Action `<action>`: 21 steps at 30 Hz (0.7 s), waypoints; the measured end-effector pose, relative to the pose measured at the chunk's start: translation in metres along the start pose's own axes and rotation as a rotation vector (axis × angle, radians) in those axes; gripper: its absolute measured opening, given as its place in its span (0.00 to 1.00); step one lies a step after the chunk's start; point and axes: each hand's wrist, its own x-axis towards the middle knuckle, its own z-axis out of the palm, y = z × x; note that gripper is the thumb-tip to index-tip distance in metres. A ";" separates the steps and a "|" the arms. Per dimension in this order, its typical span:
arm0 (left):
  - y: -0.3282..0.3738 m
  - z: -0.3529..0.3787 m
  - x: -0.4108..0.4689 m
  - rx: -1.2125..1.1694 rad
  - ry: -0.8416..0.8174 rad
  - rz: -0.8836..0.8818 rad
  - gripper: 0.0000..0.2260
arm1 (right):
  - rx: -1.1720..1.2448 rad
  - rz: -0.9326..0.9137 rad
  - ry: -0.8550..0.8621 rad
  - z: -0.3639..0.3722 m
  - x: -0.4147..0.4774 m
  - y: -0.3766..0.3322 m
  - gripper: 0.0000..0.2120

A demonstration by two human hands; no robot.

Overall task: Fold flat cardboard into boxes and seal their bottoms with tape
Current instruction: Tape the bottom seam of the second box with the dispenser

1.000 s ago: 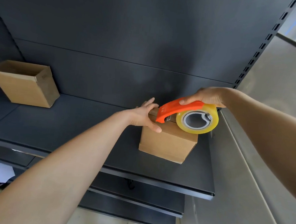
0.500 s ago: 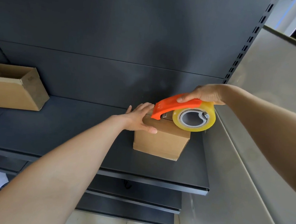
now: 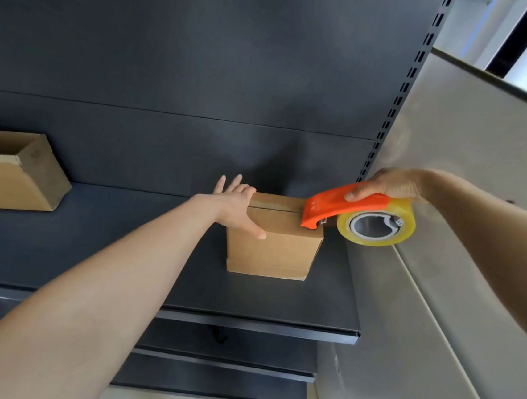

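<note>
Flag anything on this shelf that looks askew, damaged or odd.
Nothing spilled or damaged. The open box at the left sits turned at an angle to the shelf. The box being taped stands square, with a thin dark gap along its top seam beside the tape dispenser.

We find open shelf (image 3: 109, 216) surface between the left box (image 3: 9, 184) and the centre box (image 3: 270, 251). At right, the grey side panel (image 3: 469, 154) stands near the centre box; the tape dispenser (image 3: 329, 207) occupies the space above that narrow gap. The back panel (image 3: 204, 65) closes the rear.
</note>
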 end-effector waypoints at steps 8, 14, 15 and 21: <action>0.039 0.020 0.013 0.074 0.136 0.166 0.51 | -0.054 -0.017 0.016 -0.015 -0.011 0.008 0.39; 0.031 0.016 0.008 0.048 0.134 0.166 0.49 | -0.012 -0.060 0.041 -0.030 -0.026 0.000 0.25; 0.028 0.017 0.007 0.041 0.135 0.153 0.50 | -0.018 -0.057 0.041 -0.031 -0.027 -0.001 0.26; 0.014 0.017 -0.004 -0.056 0.145 0.119 0.54 | -0.033 -0.051 0.022 -0.034 -0.028 0.003 0.44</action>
